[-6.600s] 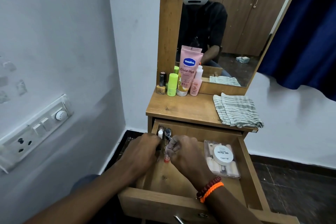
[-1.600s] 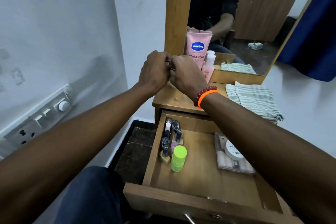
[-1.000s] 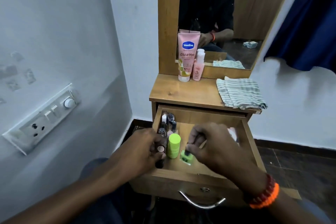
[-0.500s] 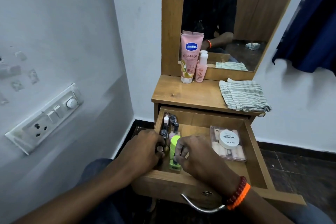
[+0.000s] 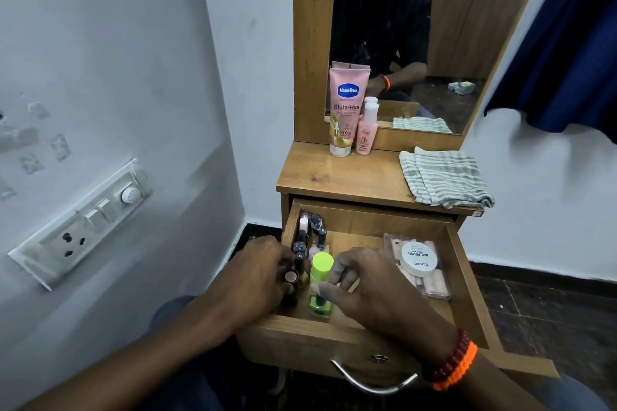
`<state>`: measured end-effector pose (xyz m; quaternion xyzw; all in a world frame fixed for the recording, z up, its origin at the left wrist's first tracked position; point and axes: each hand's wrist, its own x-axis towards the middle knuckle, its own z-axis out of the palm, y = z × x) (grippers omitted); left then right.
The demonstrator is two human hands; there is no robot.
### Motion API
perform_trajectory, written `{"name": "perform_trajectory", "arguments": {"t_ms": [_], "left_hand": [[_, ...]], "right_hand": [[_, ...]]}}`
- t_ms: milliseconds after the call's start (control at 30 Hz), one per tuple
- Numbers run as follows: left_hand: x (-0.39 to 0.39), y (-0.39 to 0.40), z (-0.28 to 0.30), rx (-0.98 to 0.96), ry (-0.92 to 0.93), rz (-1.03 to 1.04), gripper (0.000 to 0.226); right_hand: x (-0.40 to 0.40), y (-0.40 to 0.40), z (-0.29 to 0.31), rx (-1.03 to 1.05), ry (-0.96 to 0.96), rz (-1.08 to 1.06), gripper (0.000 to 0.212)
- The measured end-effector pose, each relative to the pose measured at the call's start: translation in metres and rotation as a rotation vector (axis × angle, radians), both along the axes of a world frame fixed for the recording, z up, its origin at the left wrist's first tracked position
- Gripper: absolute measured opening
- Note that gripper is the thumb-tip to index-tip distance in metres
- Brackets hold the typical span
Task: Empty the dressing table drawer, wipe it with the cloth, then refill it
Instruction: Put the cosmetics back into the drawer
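Note:
The wooden drawer (image 5: 464, 280) is pulled open. Along its left side stand several small nail polish bottles (image 5: 309, 230) and a lime-capped bottle (image 5: 321, 269). My left hand (image 5: 257, 277) grips a dark brown-capped bottle (image 5: 291, 280) at the front left corner. My right hand (image 5: 370, 290) pinches the cap of a small green nail polish bottle (image 5: 320, 305) standing near the drawer front. A clear pack with a white nail polish remover lid (image 5: 419, 260) lies on the right. The striped cloth (image 5: 444, 182) rests folded on the tabletop (image 5: 340, 177).
A pink Vaseline tube (image 5: 345, 110) and a small pink bottle (image 5: 367, 128) stand against the mirror (image 5: 434, 27). A switchboard (image 5: 83, 220) is on the left wall. A blue curtain (image 5: 574, 43) hangs at right. The drawer handle (image 5: 370, 384) sticks out toward me.
Both hands came down from the tabletop into the drawer with two bottles. Over the last half second the right hand set the green bottle upright beside the lime-capped one.

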<state>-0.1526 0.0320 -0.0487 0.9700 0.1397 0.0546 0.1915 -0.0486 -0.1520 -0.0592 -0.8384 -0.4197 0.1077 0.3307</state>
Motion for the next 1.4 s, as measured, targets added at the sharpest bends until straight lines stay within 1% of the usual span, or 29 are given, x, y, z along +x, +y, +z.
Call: {"name": "perform_trajectory", "arguments": {"t_ms": [33, 133, 233, 300, 400, 433, 533, 567, 633, 700, 767, 833, 900, 1000, 1100, 1167, 1200, 1267, 1333, 1367, 1400], "left_hand": [[0.0, 0.003, 0.003, -0.004, 0.005, -0.002, 0.006], [0.005, 0.015, 0.017, -0.084, -0.013, 0.043, 0.014], [0.026, 0.033, 0.039, -0.125, -0.14, 0.056, 0.031], [0.05, 0.042, 0.055, -0.122, -0.236, 0.06, 0.034], [0.099, 0.047, 0.082, -0.112, -0.354, 0.073, 0.037], [0.117, 0.046, 0.091, -0.114, -0.387, 0.09, 0.037], [0.169, 0.046, 0.107, -0.178, -0.473, 0.155, 0.026], [0.184, 0.046, 0.108, -0.198, -0.474, 0.18, 0.022], [0.205, 0.046, 0.101, -0.261, -0.425, 0.214, 0.028], [0.221, 0.045, 0.086, -0.332, -0.363, 0.224, 0.038], [0.232, 0.047, 0.071, -0.405, -0.318, 0.214, 0.041], [0.241, 0.051, 0.057, -0.467, -0.335, 0.188, 0.043], [0.248, 0.052, 0.048, -0.484, -0.381, 0.18, 0.045], [0.254, 0.053, 0.04, -0.462, -0.439, 0.191, 0.037], [0.248, 0.056, 0.034, -0.426, -0.514, 0.207, 0.024], [0.238, 0.057, 0.031, -0.362, -0.594, 0.209, 0.014], [0.231, 0.057, 0.031, -0.336, -0.61, 0.2, 0.014], [0.221, 0.054, 0.032, -0.361, -0.59, 0.149, 0.025], [0.216, 0.05, 0.035, -0.397, -0.534, 0.108, 0.046], [0.214, 0.047, 0.038, -0.396, -0.518, 0.1, 0.051], [0.212, 0.046, 0.04, -0.389, -0.522, 0.097, 0.053]], "right_hand": [[0.002, -0.002, 0.004, 0.011, -0.01, -0.009, 0.034], [0.015, -0.006, 0.022, 0.021, -0.042, -0.036, 0.033], [0.04, 0.0, 0.047, 0.016, -0.082, -0.061, 0.028], [0.064, 0.011, 0.065, 0.047, -0.131, -0.102, 0.022], [0.106, 0.036, 0.093, 0.13, -0.294, -0.162, 0.015], [0.121, 0.046, 0.103, 0.153, -0.362, -0.175, 0.016], [0.168, 0.076, 0.129, 0.153, -0.583, -0.205, 0.031], [0.182, 0.084, 0.136, 0.141, -0.634, -0.205, 0.037], [0.2, 0.1, 0.147, 0.095, -0.735, -0.204, 0.043], [0.212, 0.113, 0.152, 0.025, -0.846, -0.194, 0.041], [0.22, 0.122, 0.154, -0.018, -0.905, -0.184, 0.037], [0.228, 0.128, 0.153, -0.022, -0.921, -0.186, 0.028], [0.234, 0.132, 0.155, 0.011, -0.887, -0.191, 0.019], [0.238, 0.131, 0.157, 0.08, -0.822, -0.205, 0.017], [0.234, 0.125, 0.158, 0.131, -0.775, -0.21, 0.014], [0.227, 0.118, 0.158, 0.166, -0.757, -0.191, 0.013], [0.221, 0.115, 0.159, 0.189, -0.749, -0.172, 0.013], [0.212, 0.11, 0.161, 0.202, -0.742, -0.121, 0.012], [0.201, 0.107, 0.163, 0.174, -0.75, -0.073, 0.011], [0.196, 0.106, 0.164, 0.156, -0.76, -0.059, 0.011], [0.192, 0.104, 0.166, 0.148, -0.76, -0.052, 0.012]]}}
